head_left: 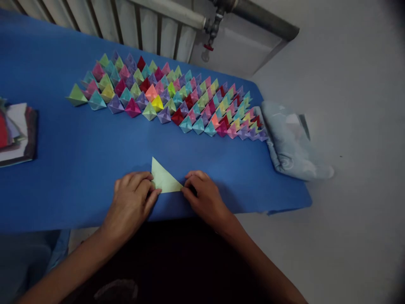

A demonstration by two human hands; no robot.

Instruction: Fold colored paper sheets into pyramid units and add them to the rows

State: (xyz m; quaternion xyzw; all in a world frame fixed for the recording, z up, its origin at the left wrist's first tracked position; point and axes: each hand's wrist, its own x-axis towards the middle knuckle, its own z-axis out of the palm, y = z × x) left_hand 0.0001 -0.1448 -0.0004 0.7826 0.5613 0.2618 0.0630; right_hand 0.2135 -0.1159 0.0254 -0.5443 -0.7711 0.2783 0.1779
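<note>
A pale green sheet of paper, folded to a triangle, lies near the front edge of the blue-covered table. My left hand pinches its left side, thumb at the lower edge and fingers bent over the paper. At the right-hand corner, my right hand grips the tip between thumb and fingers. Part of the paper's left side is hidden under my left fingers. Beyond both hands stand rows of small folded paper boats in many colours, closely packed and upright.
At the left edge rests a stack of coloured papers on a dark-edged base. A folded light-blue cloth lies at the table's right end. Behind the table are a white radiator and a pipe with a red-handled valve.
</note>
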